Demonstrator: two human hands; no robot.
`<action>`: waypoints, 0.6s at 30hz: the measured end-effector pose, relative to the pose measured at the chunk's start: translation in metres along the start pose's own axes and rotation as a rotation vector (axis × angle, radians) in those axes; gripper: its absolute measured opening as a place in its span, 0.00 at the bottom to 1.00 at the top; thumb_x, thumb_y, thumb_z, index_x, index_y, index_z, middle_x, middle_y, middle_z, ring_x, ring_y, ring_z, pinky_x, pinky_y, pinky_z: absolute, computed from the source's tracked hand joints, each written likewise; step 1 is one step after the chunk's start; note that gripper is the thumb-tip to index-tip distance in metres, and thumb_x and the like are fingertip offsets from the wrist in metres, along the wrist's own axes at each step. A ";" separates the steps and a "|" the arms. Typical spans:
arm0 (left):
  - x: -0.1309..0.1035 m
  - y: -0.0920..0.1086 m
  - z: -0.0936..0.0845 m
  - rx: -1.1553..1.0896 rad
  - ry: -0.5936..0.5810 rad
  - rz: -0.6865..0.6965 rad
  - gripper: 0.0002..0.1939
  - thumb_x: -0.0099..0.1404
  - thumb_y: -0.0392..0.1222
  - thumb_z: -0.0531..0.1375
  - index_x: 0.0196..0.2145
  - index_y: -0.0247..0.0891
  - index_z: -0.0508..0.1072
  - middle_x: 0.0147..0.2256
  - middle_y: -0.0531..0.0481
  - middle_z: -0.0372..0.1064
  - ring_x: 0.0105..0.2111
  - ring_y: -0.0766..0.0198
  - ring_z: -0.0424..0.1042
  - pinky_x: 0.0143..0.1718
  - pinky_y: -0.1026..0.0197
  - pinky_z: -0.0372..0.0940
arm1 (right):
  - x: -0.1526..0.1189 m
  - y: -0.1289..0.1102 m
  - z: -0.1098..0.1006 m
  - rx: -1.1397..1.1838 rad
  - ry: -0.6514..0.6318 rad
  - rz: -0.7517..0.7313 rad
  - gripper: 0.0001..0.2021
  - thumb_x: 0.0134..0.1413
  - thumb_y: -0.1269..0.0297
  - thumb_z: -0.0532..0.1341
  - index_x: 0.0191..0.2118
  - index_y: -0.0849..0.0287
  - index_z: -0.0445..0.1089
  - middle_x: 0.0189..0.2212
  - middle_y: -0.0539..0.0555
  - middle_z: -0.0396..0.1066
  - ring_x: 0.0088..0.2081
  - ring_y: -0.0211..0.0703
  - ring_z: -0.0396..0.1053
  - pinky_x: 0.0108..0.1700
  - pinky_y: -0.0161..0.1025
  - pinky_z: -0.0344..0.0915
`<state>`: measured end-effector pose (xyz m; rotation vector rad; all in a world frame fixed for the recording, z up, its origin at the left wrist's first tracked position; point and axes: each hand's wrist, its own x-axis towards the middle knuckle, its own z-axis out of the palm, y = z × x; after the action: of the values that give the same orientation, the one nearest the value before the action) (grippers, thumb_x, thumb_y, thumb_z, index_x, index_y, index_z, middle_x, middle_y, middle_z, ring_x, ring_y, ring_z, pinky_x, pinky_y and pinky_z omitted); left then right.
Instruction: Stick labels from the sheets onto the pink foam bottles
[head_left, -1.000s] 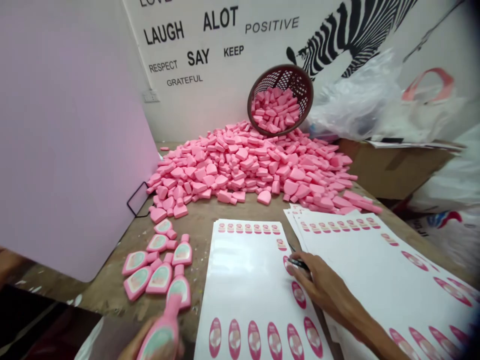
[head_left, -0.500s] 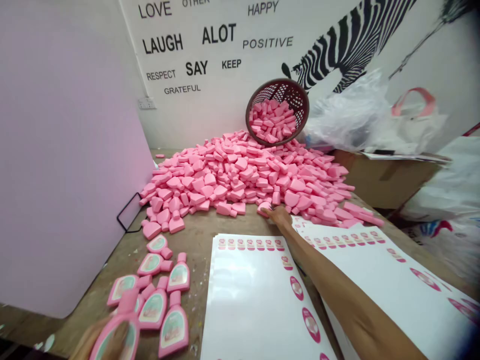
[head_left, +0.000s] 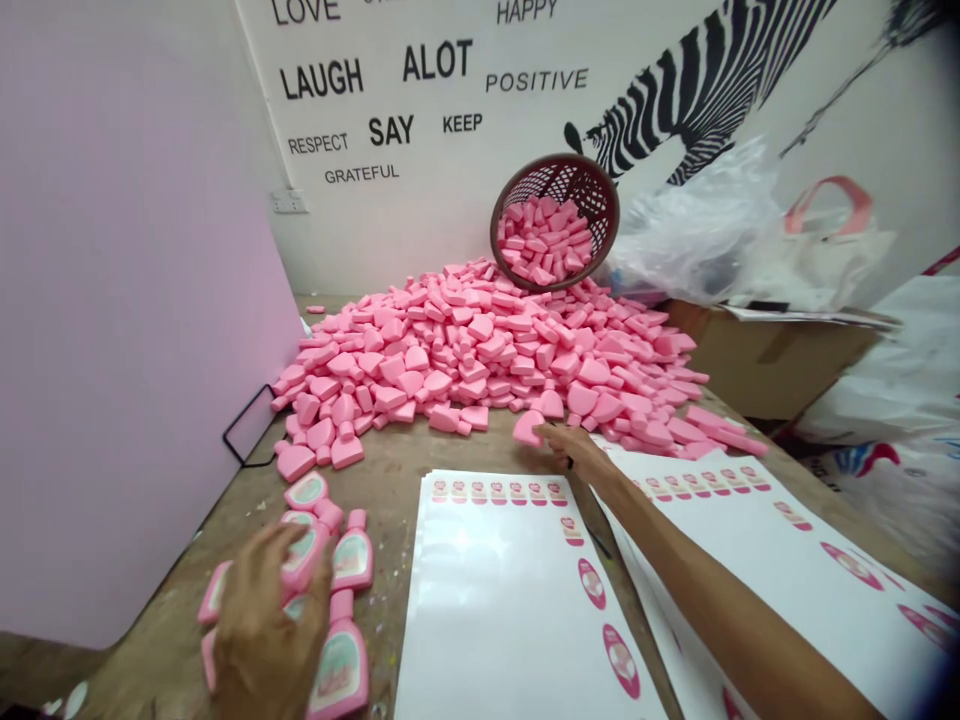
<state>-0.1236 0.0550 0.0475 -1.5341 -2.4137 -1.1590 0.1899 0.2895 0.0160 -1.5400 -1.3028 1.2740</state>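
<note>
My left hand (head_left: pixel 266 620), blurred, reaches over the group of labelled pink bottles at the lower left. Its fingers are apart above a labelled bottle (head_left: pixel 304 550); whether they touch it I cannot tell. At the front of the big pile, my right hand (head_left: pixel 562 440) has its fingertips closed on an unlabelled pink bottle (head_left: pixel 528 429). A thin dark object shows by that hand's fingers. The label sheets (head_left: pixel 510 600) lie flat between my hands, with stickers along the top and right edges. More label sheets (head_left: pixel 757 560) lie under my right forearm.
Behind is the large pile of pink bottles (head_left: pixel 480 350), with a tilted maroon basket (head_left: pixel 609 240) of bottles on it. A pink panel (head_left: pixel 135 300) stands at the left beside a black wire frame (head_left: pixel 234 434). A cardboard box (head_left: pixel 765 365) and plastic bags (head_left: pixel 690 240) are at the right.
My left hand has moved up and right over the labelled bottles, and the bottle it held is no longer in front of it. My right hand has drawn its bottle slightly down from the pile.
</note>
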 end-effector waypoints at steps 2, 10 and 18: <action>-0.014 0.026 0.017 -0.307 -0.171 -0.061 0.25 0.59 0.61 0.53 0.43 0.39 0.70 0.46 0.42 0.68 0.43 0.53 0.70 0.45 0.54 0.65 | -0.032 0.001 -0.001 0.045 -0.141 0.023 0.19 0.43 0.50 0.65 0.22 0.60 0.61 0.17 0.43 0.55 0.18 0.29 0.49 0.21 0.33 0.51; -0.083 0.116 0.070 -1.461 -0.903 -0.710 0.27 0.53 0.58 0.63 0.42 0.32 0.73 0.39 0.39 0.72 0.41 0.53 0.72 0.43 0.55 0.67 | -0.181 0.028 0.022 0.081 -0.606 0.049 0.16 0.45 0.51 0.64 0.27 0.60 0.64 0.22 0.46 0.60 0.24 0.32 0.55 0.28 0.33 0.53; -0.076 0.100 0.057 -1.225 -0.824 -0.682 0.19 0.59 0.53 0.60 0.39 0.34 0.71 0.41 0.41 0.71 0.29 0.64 0.71 0.33 0.58 0.71 | -0.160 0.046 -0.024 -0.366 -0.020 -0.184 0.18 0.58 0.47 0.49 0.32 0.57 0.63 0.26 0.50 0.66 0.29 0.41 0.63 0.34 0.38 0.61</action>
<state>0.0133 0.0551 0.0304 -1.5517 -2.9847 -3.0933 0.2251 0.1251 0.0133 -1.6074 -1.7199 0.9745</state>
